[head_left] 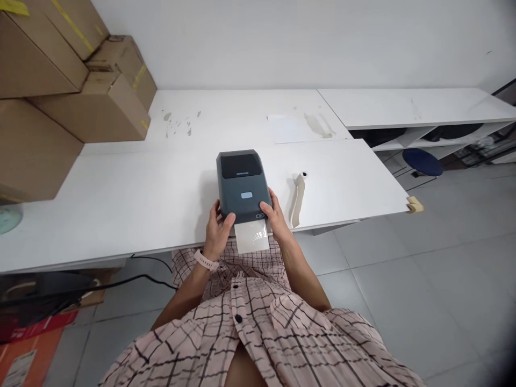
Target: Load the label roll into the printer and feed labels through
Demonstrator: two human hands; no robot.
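Note:
A dark grey label printer (pixel 234 188) sits near the front edge of the white table, between my two hands. Out of its front slot hangs a white label strip (pixel 252 237) with a glossy face, reaching over the table edge. My left hand (pixel 217 231) grips the printer's front left corner, thumb on top and fingers at the side. On the front right corner, my right hand (pixel 278 219) holds in the same way, its thumb beside a small round button. To the right lies a small paper roll (pixel 301 179) with a curled strip (pixel 298 207) trailing toward me.
Cardboard boxes (pixel 97 107) are stacked at the left of the table (pixel 161 188). A flat white sheet (pixel 286 129) lies at the back. Tape or padding (pixel 414 204) covers the table's right corner. A blue stool (pixel 422 161) stands beyond; a cable (pixel 137 278) hangs below left.

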